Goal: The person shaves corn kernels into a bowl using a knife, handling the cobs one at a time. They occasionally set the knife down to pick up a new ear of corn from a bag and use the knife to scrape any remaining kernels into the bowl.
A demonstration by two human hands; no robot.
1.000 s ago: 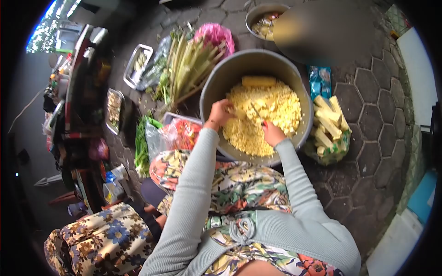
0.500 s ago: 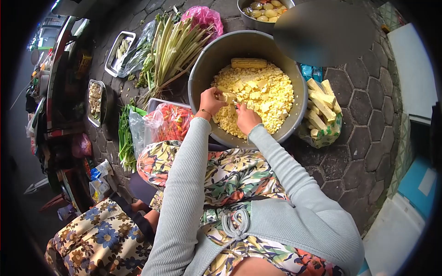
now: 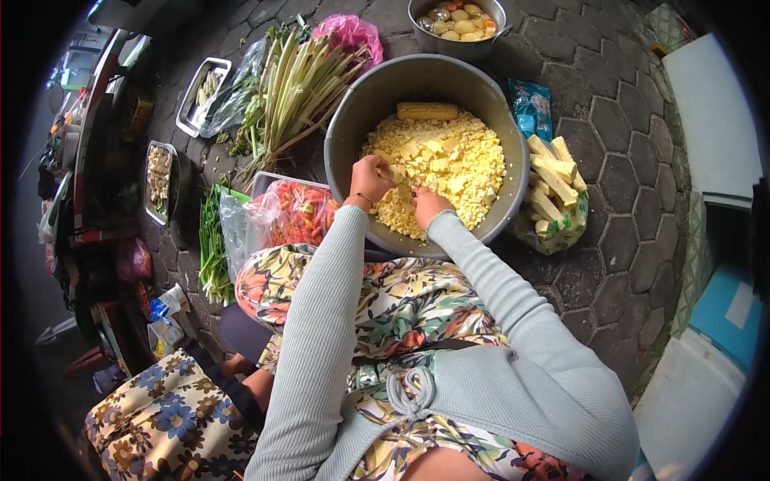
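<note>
A large grey basin (image 3: 343, 120) holds a heap of cut yellow corn kernels (image 3: 449, 160), some in flat slabs. One whole peeled corn cob (image 3: 427, 111) lies at the heap's far side. My left hand (image 3: 371, 178) is closed over the basin's near left part, its fingertips pinched on a piece of corn that they mostly hide. To its right, my right hand (image 3: 431, 205) is closed low over the kernels. Something small and dark, seemingly a knife, shows at its fingertips; the blade cannot be made out.
Stripped cobs (image 3: 553, 180) fill a bag right of the basin, near a blue packet (image 3: 530, 108). A pot of round pale pieces (image 3: 459, 48) stands behind. Left are long green stalks (image 3: 301, 92), chillies in plastic (image 3: 293, 212) and metal trays (image 3: 161, 180). Another person's flowered clothing (image 3: 172, 421) shows lower left.
The view has shifted slightly. The blurred dark shape at upper right has gone, uncovering the pot and blue packet. The yellow piece at my left fingertips shows less now; both hands stay close together.
</note>
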